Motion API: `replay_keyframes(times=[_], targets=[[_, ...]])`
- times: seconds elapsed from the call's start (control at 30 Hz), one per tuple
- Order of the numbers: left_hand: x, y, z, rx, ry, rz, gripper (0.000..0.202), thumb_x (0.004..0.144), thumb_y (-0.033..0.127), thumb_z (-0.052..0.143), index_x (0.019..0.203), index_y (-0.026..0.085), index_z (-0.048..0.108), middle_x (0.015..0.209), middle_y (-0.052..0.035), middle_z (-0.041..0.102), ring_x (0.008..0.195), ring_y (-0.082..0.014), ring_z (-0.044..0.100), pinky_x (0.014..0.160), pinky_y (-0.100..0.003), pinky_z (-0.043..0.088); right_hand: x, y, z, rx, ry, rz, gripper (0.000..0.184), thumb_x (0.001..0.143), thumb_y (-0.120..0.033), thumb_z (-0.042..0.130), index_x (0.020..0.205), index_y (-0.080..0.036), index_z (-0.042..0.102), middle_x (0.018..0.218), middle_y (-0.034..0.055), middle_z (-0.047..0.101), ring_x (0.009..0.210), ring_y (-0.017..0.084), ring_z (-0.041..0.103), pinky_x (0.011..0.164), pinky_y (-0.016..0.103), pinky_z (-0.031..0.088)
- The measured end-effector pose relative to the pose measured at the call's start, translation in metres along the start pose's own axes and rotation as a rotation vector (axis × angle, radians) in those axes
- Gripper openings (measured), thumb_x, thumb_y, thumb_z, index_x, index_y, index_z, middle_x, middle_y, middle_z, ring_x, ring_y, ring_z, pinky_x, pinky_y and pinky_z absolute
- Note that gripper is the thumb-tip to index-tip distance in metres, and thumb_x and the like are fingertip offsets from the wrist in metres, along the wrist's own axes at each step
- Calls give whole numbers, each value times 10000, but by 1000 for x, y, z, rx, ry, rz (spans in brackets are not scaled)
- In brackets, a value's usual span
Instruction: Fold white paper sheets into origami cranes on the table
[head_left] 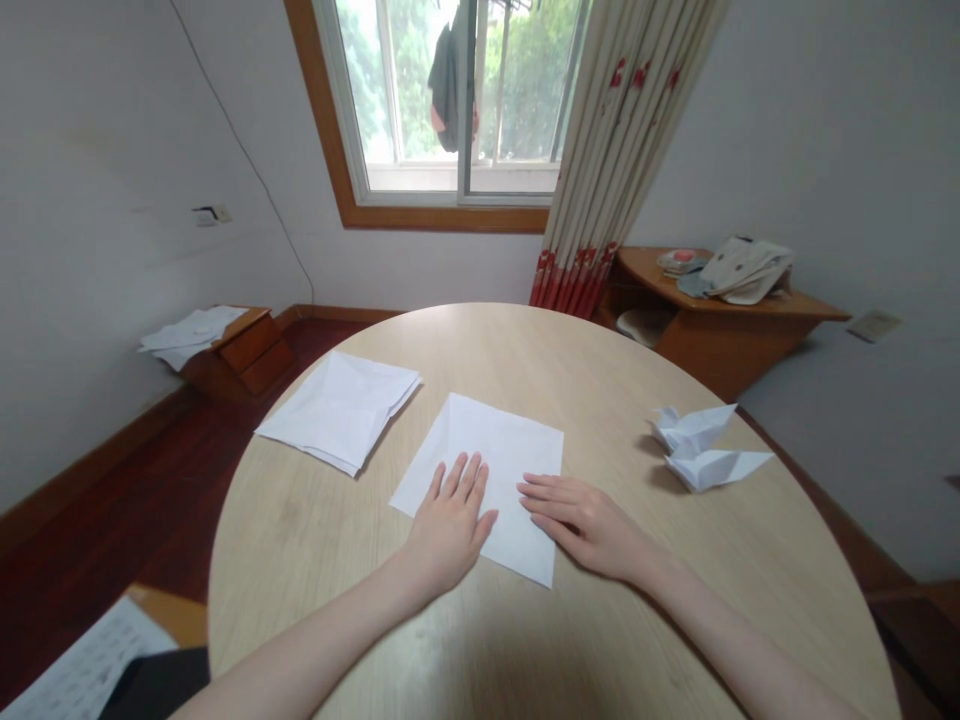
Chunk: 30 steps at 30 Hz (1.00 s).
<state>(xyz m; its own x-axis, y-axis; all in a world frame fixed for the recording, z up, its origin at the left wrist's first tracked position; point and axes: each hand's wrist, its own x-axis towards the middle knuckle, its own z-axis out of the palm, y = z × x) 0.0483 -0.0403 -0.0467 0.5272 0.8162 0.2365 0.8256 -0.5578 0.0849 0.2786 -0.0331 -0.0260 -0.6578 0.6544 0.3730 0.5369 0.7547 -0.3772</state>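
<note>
Paper sheet (pixel 517 440) wants light, even pressure: left hand (pixel 451 522) flat on it, right hand (pixel 581 520) at its edge, neither grasping.

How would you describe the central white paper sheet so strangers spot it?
Look at the middle of the round, pale wood-grained table. Between stacked white paper sheets on the left and two folded white paper birds on the right lies one flat white paper sheet. Only this sheet touches the left hand and right hand.
</note>
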Motion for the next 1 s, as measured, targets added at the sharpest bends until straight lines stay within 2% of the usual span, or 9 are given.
replay_keyframes(times=[0.13,0.23,0.43,0.53,0.6,0.7,0.87,1.0], targets=[[0,-1,-6,-42,-45,105,507,982,356,389,1408,84,350,1485,-162,341,1403,-279,254,1117,-514,299,0,6,1,-69,90,63,318,954,-226,446,1213,-223,631,1253,79,632,1168,225,583,979,438,499],[0,-1,-11,-59,-80,213,468,992,322,376,1395,84,362,1491,-156,331,1401,-257,263,1127,-470,301,-1,14,-1,-135,88,109,348,958,-216,421,1257,-188,596,1309,106,587,1215,232,545,1008,451,475],[0,-2,-14,-84,-130,268,434,990,242,380,1385,66,355,1482,-178,336,1393,-260,274,1119,-462,327,-3,24,-2,-175,-85,102,440,965,-215,381,1402,-221,429,1449,79,429,1361,230,352,1098,516,347],[-1,-1,-14,-138,-135,287,443,946,93,374,1388,79,349,1476,-176,349,1390,-245,280,1114,-455,347,-2,24,-2,-165,-142,131,454,977,-243,364,1430,-221,378,1473,69,389,1380,215,314,1119,504,313],[-2,-2,-14,-179,-146,309,545,857,-36,357,1386,93,354,1480,-165,348,1392,-228,274,1117,-445,350,-1,22,-2,-170,-157,155,456,980,-266,365,1434,-224,372,1479,67,380,1383,212,309,1121,495,310],[-3,-4,-13,-231,-165,302,661,755,-116,326,1371,118,388,1479,-142,359,1391,-209,281,1121,-437,350,0,17,-1,-212,-175,192,453,985,-295,354,1436,-249,369,1486,57,372,1388,210,300,1116,482,314],[-1,-11,-9,-298,-141,223,559,842,-63,334,1339,163,451,1457,-113,406,1373,-193,327,1120,-413,351,1,5,-1,-327,-247,258,463,993,-345,324,1444,-242,355,1513,65,310,1403,222,259,1096,465,327],[-2,-11,-11,-306,-104,185,501,880,-27,345,1310,190,484,1433,-99,444,1339,-189,392,1079,-398,408,-1,-3,-2,-383,-274,288,482,989,-394,325,1445,-240,349,1514,68,304,1398,240,276,1027,469,396]])
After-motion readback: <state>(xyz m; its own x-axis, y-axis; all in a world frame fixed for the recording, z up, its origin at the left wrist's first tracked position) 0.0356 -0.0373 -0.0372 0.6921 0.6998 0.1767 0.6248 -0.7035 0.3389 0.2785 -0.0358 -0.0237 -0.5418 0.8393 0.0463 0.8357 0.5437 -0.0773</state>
